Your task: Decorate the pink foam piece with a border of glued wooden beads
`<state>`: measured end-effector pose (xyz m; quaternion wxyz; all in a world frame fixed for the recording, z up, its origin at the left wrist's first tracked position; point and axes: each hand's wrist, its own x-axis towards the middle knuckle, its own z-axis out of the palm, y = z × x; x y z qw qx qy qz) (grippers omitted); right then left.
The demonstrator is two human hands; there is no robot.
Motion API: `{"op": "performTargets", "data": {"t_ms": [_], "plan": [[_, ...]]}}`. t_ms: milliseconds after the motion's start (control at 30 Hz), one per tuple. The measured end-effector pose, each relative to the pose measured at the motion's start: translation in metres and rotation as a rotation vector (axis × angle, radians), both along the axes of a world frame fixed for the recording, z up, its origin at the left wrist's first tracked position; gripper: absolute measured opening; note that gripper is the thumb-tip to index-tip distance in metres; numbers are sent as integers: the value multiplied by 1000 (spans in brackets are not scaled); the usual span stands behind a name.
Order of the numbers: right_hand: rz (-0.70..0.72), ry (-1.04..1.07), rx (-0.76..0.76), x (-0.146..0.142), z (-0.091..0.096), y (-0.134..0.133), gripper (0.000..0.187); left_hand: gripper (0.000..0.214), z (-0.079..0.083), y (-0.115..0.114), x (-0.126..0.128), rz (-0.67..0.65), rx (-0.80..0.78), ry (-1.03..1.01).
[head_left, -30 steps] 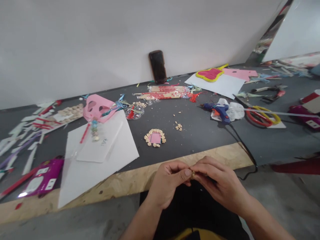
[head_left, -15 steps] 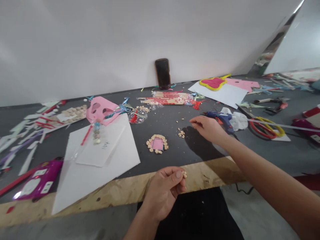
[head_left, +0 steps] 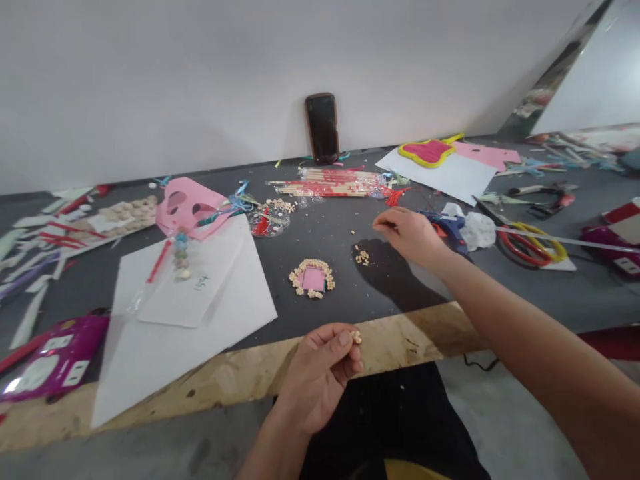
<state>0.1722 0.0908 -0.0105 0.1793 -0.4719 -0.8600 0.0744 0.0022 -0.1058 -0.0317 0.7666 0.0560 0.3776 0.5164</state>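
Note:
My left hand [head_left: 323, 373] is closed, thumb against fingers, near the front edge of the bench. Between its fingertips it grips a small beige wooden flower-shaped cluster [head_left: 356, 337]. My right hand [head_left: 407, 233] is closed in a pinch just over the dark tabletop; whatever its fingertips hold is too small to make out. Left of it lies a little pile of tiny wooden pieces [head_left: 362, 256], with one loose piece [head_left: 353, 232] behind. A pink square [head_left: 314, 279], ringed by similar beige clusters [head_left: 328, 267], lies further left, touched by neither hand.
A blue glue gun [head_left: 450, 230] and red-and-yellow-handled scissors [head_left: 525, 243] lie right of my right hand. A phone [head_left: 323, 127] leans on the wall behind packed sticks [head_left: 340, 183]. White board [head_left: 240, 293], a pink mask shape [head_left: 193, 207] and a purple device [head_left: 65, 353] are on the left.
The view has tilted down slightly. My right hand's fingertips have moved a little left, and a loose piece near them no longer shows. The left hand keeps the cluster, turned slightly.

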Motion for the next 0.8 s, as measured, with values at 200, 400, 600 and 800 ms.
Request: {"op": "performTargets", "data": {"t_ms": [200,400,600,800], "plan": [[131,200,98,40,2,-99,12,19,1,2,2,17,18,-24],[189,172,109,40,-27,-124,13,21,1,4,8,18,7,-7],[193,128,129,37,-29,-118,16,20,1,3,9,38,-2,-9],[185,142,119,37,-30,-119,16,23,1,3,11,89,-9,-5]]}}
